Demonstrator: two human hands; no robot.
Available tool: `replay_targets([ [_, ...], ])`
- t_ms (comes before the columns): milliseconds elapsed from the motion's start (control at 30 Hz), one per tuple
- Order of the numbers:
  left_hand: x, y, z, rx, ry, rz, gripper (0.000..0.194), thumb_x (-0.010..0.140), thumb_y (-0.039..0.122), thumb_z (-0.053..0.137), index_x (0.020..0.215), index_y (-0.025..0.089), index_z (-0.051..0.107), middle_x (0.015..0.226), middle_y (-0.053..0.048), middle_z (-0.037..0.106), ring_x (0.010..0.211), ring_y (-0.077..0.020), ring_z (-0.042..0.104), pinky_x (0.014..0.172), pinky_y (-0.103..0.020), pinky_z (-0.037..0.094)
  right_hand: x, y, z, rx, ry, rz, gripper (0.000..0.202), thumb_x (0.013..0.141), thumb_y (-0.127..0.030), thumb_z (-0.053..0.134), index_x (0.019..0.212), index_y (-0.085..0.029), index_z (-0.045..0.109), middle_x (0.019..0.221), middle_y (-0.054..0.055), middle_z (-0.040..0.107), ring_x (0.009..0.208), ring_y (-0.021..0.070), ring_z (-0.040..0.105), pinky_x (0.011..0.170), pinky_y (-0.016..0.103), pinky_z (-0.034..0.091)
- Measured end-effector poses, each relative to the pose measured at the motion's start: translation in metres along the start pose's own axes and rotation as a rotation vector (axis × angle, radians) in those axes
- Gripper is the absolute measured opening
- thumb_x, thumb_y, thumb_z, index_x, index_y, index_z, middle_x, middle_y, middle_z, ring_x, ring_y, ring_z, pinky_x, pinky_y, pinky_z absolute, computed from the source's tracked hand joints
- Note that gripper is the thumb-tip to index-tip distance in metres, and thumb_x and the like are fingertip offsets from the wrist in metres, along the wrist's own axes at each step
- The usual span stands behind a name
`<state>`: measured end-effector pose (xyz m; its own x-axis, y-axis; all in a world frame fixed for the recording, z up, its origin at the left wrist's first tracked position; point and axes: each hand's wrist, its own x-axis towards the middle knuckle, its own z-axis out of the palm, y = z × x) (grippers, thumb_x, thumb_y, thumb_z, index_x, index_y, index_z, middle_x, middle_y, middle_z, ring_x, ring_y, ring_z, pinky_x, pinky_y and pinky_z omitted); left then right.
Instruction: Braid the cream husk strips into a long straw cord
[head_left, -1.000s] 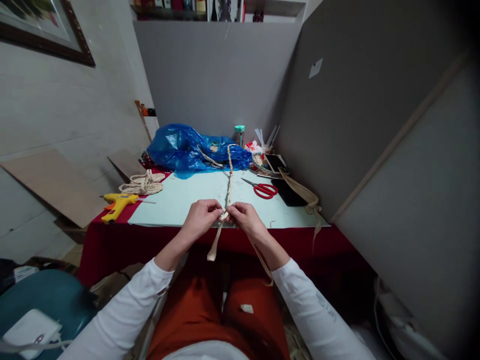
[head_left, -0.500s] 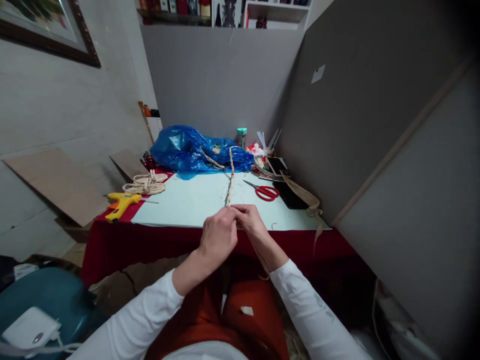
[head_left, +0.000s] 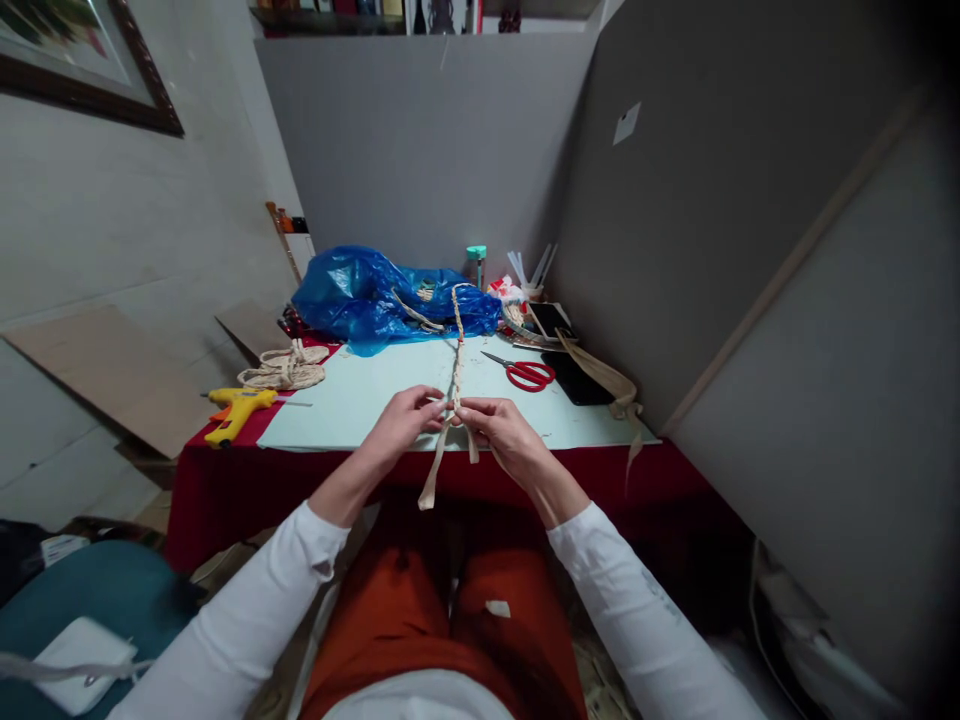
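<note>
A pale braid of flat plant fibre runs from the blue plastic bag toward me over the light-green board. At its near end, my right hand pinches it between thumb and fingers. On the other side, my left hand has its curled fingertips closed at the same spot. Below the fingers hang two loose strands, a longer strand on the left and a shorter strand beside my right fingers. Just beyond my right hand lie red-handled scissors.
A yellow glue gun and woven straw sandals lie at the left. The blue bag fills the back. On the right are a black tablet-like slab and a strip of dried fibre. A grey partition rises at the right.
My hands were together at the braid's end with the left over it; now the left has drawn away to the left. The loose strands below now show.
</note>
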<state>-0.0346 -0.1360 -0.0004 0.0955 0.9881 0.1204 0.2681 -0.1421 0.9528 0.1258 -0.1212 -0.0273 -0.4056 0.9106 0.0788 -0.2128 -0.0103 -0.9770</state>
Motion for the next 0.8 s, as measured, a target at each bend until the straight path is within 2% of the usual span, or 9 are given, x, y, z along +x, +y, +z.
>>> replay_targets([
  [67,0.012,-0.004,-0.001,-0.267,-0.232,-0.133,0.025,0.071,0.030,0.068,0.086,0.011,0.063,0.070,-0.003,0.061,0.052,-0.0088,0.051,0.053,-0.024,0.041,-0.001,-0.001,-0.001,0.017,-0.051,0.006,0.026,0.071,-0.036,0.067,0.083,-0.013,0.070,0.068,0.003,0.065,0.058,0.0103,0.056,0.051,0.020,0.037],
  [133,0.017,-0.007,0.003,-0.385,-0.317,-0.191,0.025,0.066,0.028,0.072,0.080,0.010,0.062,0.063,0.000,0.055,0.043,-0.0027,0.037,0.043,-0.019,0.027,-0.003,-0.003,-0.003,0.014,-0.067,0.015,0.027,0.072,-0.035,0.066,0.087,-0.013,0.070,0.075,0.005,0.068,0.062,0.0117,0.058,0.053,0.020,0.039],
  [200,0.018,-0.008,0.006,-0.404,-0.312,-0.204,0.025,0.064,0.027,0.073,0.078,0.010,0.061,0.062,0.001,0.054,0.041,-0.0007,0.029,0.041,-0.018,0.018,-0.004,-0.003,-0.005,-0.036,-0.056,0.019,0.029,0.071,-0.034,0.066,0.090,-0.012,0.070,0.077,0.005,0.068,0.058,0.0100,0.053,0.050,0.020,0.037],
  [300,0.015,-0.009,0.006,-0.393,-0.304,-0.217,0.027,0.061,0.026,0.075,0.079,0.009,0.062,0.062,0.000,0.055,0.043,-0.0011,0.030,0.043,-0.020,0.016,-0.004,0.000,-0.010,-0.222,-0.028,-0.003,0.029,0.074,-0.033,0.061,0.091,-0.011,0.070,0.073,0.004,0.067,0.053,0.0091,0.048,0.048,0.020,0.033],
  [467,0.012,-0.013,0.005,-0.389,-0.303,-0.224,0.025,0.059,0.026,0.075,0.074,0.008,0.065,0.056,0.002,0.052,0.043,-0.0014,0.027,0.045,-0.022,0.014,-0.008,0.000,-0.012,-0.665,0.161,-0.147,0.020,0.079,-0.030,0.058,0.085,-0.015,0.068,0.076,0.005,0.070,0.065,0.0144,0.058,0.060,0.024,0.039],
  [600,0.013,-0.013,0.011,-0.322,-0.213,-0.221,0.020,0.059,0.024,0.073,0.069,0.008,0.066,0.049,0.003,0.048,0.041,-0.0018,0.024,0.044,-0.023,0.011,-0.016,-0.011,-0.007,-0.987,0.261,-0.216,0.018,0.083,-0.029,0.054,0.080,-0.018,0.069,0.067,0.003,0.067,0.062,0.0145,0.055,0.061,0.025,0.035],
  [667,0.013,-0.012,0.014,-0.265,-0.166,-0.228,0.019,0.058,0.022,0.071,0.069,0.008,0.067,0.049,0.002,0.051,0.040,-0.0024,0.026,0.043,-0.022,0.014,-0.018,-0.014,-0.006,-1.078,0.299,-0.236,0.017,0.083,-0.026,0.054,0.079,-0.019,0.069,0.066,0.003,0.066,0.061,0.0147,0.054,0.061,0.025,0.034],
  [800,0.012,-0.012,0.019,-0.204,-0.142,-0.220,0.018,0.059,0.023,0.069,0.072,0.009,0.069,0.053,-0.001,0.058,0.046,-0.0072,0.043,0.049,-0.022,0.029,-0.018,-0.010,-0.004,-1.088,0.363,-0.223,0.019,0.083,-0.026,0.052,0.079,-0.019,0.069,0.073,0.005,0.068,0.065,0.0160,0.056,0.062,0.026,0.035],
])
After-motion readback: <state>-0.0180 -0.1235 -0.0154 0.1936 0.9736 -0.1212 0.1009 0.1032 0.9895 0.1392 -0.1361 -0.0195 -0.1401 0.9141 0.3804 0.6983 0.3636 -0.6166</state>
